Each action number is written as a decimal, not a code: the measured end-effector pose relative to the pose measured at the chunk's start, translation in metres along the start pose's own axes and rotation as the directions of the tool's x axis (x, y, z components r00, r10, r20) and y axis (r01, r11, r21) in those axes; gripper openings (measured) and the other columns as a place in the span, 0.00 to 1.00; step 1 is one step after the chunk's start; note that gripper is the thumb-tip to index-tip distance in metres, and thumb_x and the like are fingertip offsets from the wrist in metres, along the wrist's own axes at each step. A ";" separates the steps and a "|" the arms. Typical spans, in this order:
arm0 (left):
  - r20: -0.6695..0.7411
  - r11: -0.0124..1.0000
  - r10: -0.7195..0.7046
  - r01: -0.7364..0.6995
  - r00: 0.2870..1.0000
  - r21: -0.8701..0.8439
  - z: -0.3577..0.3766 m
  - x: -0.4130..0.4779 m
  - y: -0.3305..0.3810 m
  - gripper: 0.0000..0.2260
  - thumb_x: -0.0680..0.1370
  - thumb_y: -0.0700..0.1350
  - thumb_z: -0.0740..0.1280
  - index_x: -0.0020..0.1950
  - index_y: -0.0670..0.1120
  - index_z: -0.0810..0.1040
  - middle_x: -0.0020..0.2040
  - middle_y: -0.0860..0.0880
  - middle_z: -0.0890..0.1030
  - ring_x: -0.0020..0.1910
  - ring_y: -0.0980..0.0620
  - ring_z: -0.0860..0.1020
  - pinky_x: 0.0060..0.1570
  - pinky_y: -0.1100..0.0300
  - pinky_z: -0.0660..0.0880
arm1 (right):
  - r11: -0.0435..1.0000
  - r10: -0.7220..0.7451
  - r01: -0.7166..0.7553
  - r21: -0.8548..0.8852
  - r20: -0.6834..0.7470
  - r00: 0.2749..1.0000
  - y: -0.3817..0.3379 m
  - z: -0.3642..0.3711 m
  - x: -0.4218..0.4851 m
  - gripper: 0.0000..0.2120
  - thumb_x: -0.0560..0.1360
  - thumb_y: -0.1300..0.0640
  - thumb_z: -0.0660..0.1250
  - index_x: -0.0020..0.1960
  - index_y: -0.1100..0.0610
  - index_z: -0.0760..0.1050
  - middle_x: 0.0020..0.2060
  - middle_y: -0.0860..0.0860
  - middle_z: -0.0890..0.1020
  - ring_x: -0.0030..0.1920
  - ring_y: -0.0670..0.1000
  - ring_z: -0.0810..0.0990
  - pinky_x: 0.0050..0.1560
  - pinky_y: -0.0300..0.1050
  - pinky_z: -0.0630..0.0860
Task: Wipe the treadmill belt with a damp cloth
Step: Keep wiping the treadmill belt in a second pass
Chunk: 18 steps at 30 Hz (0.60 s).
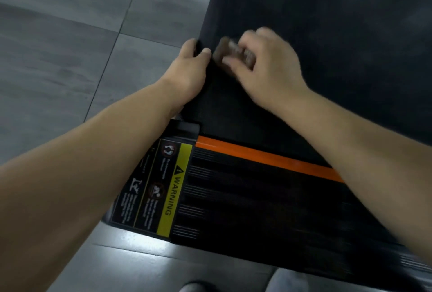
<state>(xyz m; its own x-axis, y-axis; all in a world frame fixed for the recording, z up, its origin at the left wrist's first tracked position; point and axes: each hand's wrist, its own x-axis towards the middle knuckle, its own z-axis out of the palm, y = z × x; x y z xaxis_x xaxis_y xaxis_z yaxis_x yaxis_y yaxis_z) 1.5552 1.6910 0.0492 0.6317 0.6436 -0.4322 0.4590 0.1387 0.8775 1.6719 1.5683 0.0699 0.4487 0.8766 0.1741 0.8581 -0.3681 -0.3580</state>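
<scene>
The black treadmill belt (327, 41) runs away from me across the right half of the view. My right hand (268, 62) grips a small brownish cloth (230, 52) and holds it against the belt close to its left edge; the hand and the cloth are blurred. My left hand (187, 67) grips the belt's left edge right beside the cloth, thumb on top and fingers curled round the side.
The treadmill's black rear cover (257, 210) has an orange stripe (268, 158) and a yellow WARNING label (173, 196). Grey floor tiles (70, 46) lie to the left. My shoes (287, 280) show at the bottom edge.
</scene>
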 end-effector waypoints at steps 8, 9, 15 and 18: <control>0.009 0.933 0.032 -0.033 0.999 0.358 0.006 -0.007 -0.004 0.29 0.85 0.60 0.54 0.83 0.53 0.51 0.79 0.47 0.62 0.75 0.46 0.65 0.72 0.55 0.61 | 0.999 0.036 -0.036 -0.007 0.057 0.998 0.068 -0.048 -0.044 0.14 0.75 0.43 0.65 0.44 0.54 0.74 0.41 0.49 0.72 0.42 0.51 0.72 0.39 0.48 0.71; 0.007 0.921 0.029 -0.029 1.000 0.389 0.007 -0.010 -0.001 0.30 0.85 0.60 0.54 0.83 0.52 0.49 0.80 0.46 0.60 0.76 0.46 0.64 0.71 0.56 0.61 | 0.999 0.054 -0.054 -0.003 0.055 0.997 0.062 -0.049 -0.054 0.14 0.75 0.43 0.66 0.44 0.55 0.74 0.40 0.50 0.72 0.42 0.51 0.72 0.39 0.47 0.71; 0.015 0.905 0.005 -0.011 1.000 0.426 0.006 -0.016 0.005 0.33 0.81 0.65 0.54 0.82 0.53 0.51 0.79 0.47 0.62 0.75 0.47 0.66 0.75 0.45 0.64 | 0.944 0.324 -0.328 0.018 0.114 0.939 0.067 -0.078 -0.131 0.12 0.76 0.46 0.67 0.41 0.53 0.71 0.39 0.47 0.73 0.39 0.49 0.72 0.32 0.41 0.62; 0.001 0.920 0.021 -0.020 1.000 0.391 0.006 -0.015 0.003 0.33 0.79 0.65 0.55 0.82 0.54 0.53 0.78 0.49 0.63 0.74 0.49 0.67 0.74 0.45 0.65 | 0.827 0.561 -0.562 0.030 0.021 0.827 0.073 -0.081 -0.134 0.12 0.77 0.46 0.66 0.43 0.53 0.70 0.41 0.50 0.75 0.37 0.50 0.73 0.31 0.40 0.61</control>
<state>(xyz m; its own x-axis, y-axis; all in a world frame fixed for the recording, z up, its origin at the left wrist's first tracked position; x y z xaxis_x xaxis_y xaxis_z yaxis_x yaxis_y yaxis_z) 1.5510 1.6770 0.0576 0.6419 0.6457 -0.4135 0.6538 -0.1792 0.7351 1.6947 1.3993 0.0948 0.8477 0.5250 -0.0759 0.4498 -0.7874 -0.4216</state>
